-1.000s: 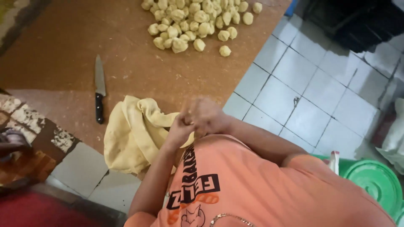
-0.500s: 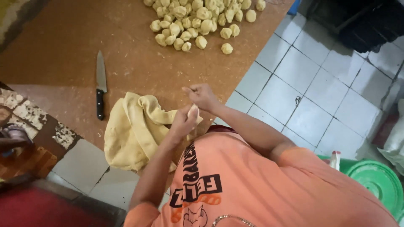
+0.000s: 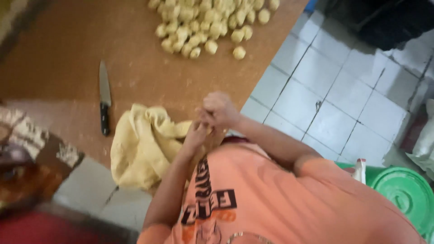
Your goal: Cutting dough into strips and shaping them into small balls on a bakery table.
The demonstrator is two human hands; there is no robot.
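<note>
**One dough mass, both hands at its edge**

One large pale-yellow dough mass (image 3: pixel 144 149) lies slumped and folded at the near edge of the brown bench (image 3: pixel 58 58), partly hanging over it. Your left hand (image 3: pixel 195 135) and right hand (image 3: pixel 220 110) meet just to its right, fingers pinched together on a small piece of dough; the piece itself is mostly hidden. One knife (image 3: pixel 104 103) with a black handle lies just left of the mass, blade pointing away. A heap of small dough balls (image 3: pixel 208 22), too many to count, sits far up the bench. One green lidded bucket (image 3: pixel 404 194) stands on the tiled floor (image 3: pixel 343 90); its contents are hidden.
</note>
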